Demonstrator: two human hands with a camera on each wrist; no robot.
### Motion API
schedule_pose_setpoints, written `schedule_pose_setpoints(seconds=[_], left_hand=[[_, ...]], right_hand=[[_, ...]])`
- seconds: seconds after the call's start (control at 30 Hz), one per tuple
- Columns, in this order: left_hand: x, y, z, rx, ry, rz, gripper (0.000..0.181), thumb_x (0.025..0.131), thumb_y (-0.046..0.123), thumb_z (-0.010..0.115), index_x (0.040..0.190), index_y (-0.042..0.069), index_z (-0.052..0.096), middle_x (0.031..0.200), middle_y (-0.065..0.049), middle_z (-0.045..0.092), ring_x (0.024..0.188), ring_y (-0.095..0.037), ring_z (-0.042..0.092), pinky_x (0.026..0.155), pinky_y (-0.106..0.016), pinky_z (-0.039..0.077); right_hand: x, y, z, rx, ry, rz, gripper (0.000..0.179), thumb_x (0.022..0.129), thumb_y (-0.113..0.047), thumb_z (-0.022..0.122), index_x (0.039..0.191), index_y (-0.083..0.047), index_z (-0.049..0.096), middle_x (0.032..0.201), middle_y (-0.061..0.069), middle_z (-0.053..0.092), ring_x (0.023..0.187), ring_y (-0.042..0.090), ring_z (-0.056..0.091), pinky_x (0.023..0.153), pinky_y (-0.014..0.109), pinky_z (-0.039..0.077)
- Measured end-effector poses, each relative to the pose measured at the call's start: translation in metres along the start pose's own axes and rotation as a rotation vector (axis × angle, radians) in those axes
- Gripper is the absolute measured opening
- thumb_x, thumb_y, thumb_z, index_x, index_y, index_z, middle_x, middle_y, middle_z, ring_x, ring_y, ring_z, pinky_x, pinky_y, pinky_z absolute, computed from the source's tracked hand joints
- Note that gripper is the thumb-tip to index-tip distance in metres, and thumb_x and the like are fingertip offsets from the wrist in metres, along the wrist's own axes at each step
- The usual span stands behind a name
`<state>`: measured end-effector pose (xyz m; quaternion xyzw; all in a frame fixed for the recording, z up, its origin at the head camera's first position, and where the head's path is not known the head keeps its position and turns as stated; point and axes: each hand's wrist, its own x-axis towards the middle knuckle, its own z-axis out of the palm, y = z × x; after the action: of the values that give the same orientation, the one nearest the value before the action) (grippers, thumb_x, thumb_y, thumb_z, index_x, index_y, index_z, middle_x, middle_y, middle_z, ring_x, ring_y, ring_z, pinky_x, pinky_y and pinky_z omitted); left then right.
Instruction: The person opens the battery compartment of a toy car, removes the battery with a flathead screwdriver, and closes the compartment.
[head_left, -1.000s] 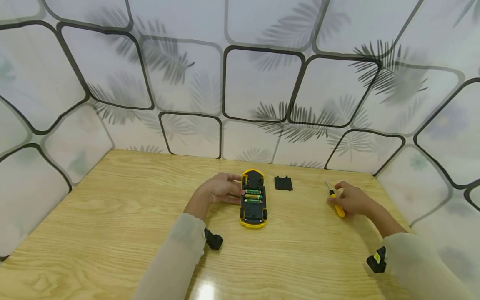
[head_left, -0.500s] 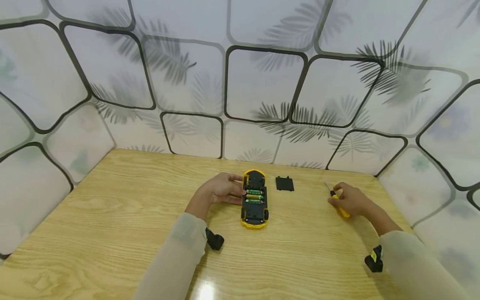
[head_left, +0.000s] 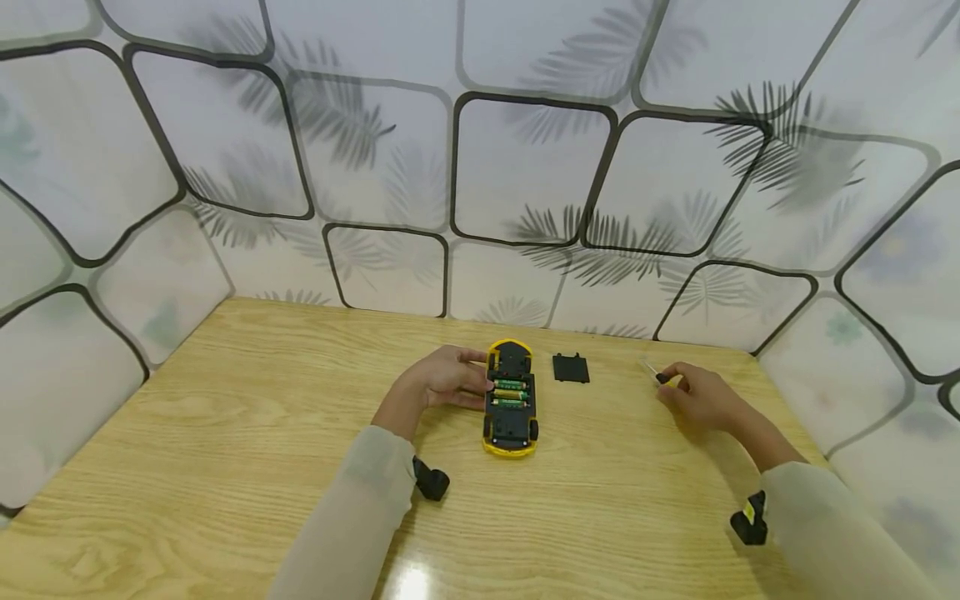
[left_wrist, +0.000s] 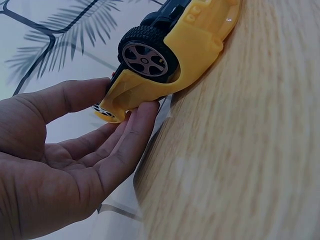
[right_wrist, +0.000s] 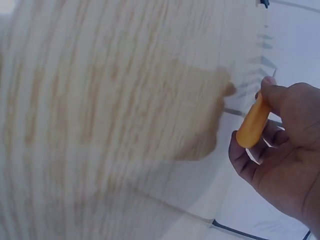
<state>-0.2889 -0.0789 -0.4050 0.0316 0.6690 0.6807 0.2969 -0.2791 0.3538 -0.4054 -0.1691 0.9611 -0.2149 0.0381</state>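
A yellow toy car [head_left: 512,429] lies upside down on the table, its black underside facing up. Several green batteries [head_left: 511,393] sit in its uncovered compartment. My left hand [head_left: 450,377] grips the car's left side, thumb on the underside edge and fingers against the yellow body [left_wrist: 195,50] in the left wrist view. A screwdriver [head_left: 654,372] is in my right hand [head_left: 699,398], its shaft pointing away to the upper left. In the right wrist view the fingers hold its orange-yellow handle [right_wrist: 254,122]; the head view hides most of that handle behind the hand.
A black battery cover [head_left: 571,368] lies flat on the wooden table [head_left: 247,467], to the right of the car. Patterned cloth walls [head_left: 375,167] enclose the table at the back and both sides. A black wrist camera [head_left: 431,481] sits on each forearm.
The right hand has lifted the screwdriver and turned it, so its handle is now mostly hidden behind the hand. The left hand and car have stayed in place.
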Motion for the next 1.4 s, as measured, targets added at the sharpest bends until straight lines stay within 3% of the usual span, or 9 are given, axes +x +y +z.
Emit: schedule_pose_setpoints(seconds=[0.13, 0.23, 0.43, 0.57, 0.8, 1.03, 1.4], left_hand=[[0.001, 0.000, 0.000, -0.002, 0.004, -0.002, 0.069, 0.097, -0.005, 0.064, 0.158, 0.003, 0.034, 0.140, -0.022, 0.056, 0.115, -0.032, 0.066, 0.093, -0.046, 0.060], [0.002, 0.000, 0.000, -0.001, 0.007, -0.002, 0.069, 0.097, -0.005, 0.065, 0.158, 0.004, 0.034, 0.140, -0.022, 0.055, 0.116, -0.032, 0.065, 0.093, -0.046, 0.060], [0.001, -0.001, 0.000, 0.007, 0.007, 0.001, 0.071, 0.096, -0.004, 0.066, 0.159, 0.003, 0.033, 0.143, -0.023, 0.054, 0.117, -0.033, 0.064, 0.094, -0.046, 0.059], [0.001, -0.001, 0.000, 0.002, 0.010, -0.003, 0.072, 0.096, -0.005, 0.066, 0.159, 0.004, 0.033, 0.144, -0.023, 0.053, 0.118, -0.033, 0.064, 0.094, -0.046, 0.059], [0.002, 0.001, 0.000, -0.009, 0.014, -0.012, 0.071, 0.095, -0.006, 0.066, 0.158, 0.003, 0.034, 0.140, -0.022, 0.057, 0.115, -0.033, 0.066, 0.094, -0.046, 0.060], [0.001, 0.002, 0.001, -0.008, 0.016, -0.014, 0.071, 0.096, -0.006, 0.066, 0.158, 0.003, 0.033, 0.143, -0.023, 0.054, 0.116, -0.033, 0.065, 0.094, -0.046, 0.059], [0.001, 0.002, 0.001, -0.009, 0.005, -0.012, 0.071, 0.095, -0.006, 0.066, 0.158, 0.002, 0.033, 0.145, -0.024, 0.052, 0.117, -0.034, 0.065, 0.095, -0.048, 0.059]], right_hand=[[0.004, -0.002, 0.000, -0.028, 0.064, -0.082, 0.026, 0.105, -0.012, 0.057, 0.121, 0.009, 0.061, 0.088, 0.013, 0.063, 0.075, 0.023, 0.056, 0.063, 0.038, 0.048], [0.006, -0.007, 0.002, -0.052, 0.128, -0.133, 0.023, 0.104, -0.007, 0.055, 0.118, 0.008, 0.063, 0.099, 0.022, 0.064, 0.086, 0.034, 0.061, 0.071, 0.047, 0.050], [0.010, -0.026, 0.005, -0.086, 0.186, -0.056, 0.025, 0.106, -0.016, 0.049, 0.118, -0.002, 0.066, 0.115, 0.023, 0.065, 0.097, 0.044, 0.051, 0.074, 0.059, 0.040], [0.013, -0.040, 0.007, -0.144, 0.213, -0.072, 0.022, 0.108, -0.022, 0.051, 0.112, -0.008, 0.067, 0.113, 0.017, 0.066, 0.100, 0.044, 0.052, 0.077, 0.064, 0.040], [0.018, -0.061, 0.013, -0.264, 0.274, -0.171, 0.017, 0.106, -0.024, 0.058, 0.110, -0.011, 0.067, 0.106, 0.012, 0.066, 0.087, 0.034, 0.048, 0.071, 0.053, 0.037], [0.023, -0.086, 0.018, -0.332, 0.281, -0.258, 0.013, 0.104, -0.021, 0.063, 0.110, -0.012, 0.068, 0.103, 0.007, 0.066, 0.094, 0.037, 0.051, 0.076, 0.060, 0.042], [0.028, -0.116, 0.026, -0.416, 0.285, -0.376, 0.015, 0.099, -0.021, 0.070, 0.112, -0.012, 0.071, 0.099, 0.006, 0.067, 0.090, 0.032, 0.055, 0.074, 0.055, 0.045]])
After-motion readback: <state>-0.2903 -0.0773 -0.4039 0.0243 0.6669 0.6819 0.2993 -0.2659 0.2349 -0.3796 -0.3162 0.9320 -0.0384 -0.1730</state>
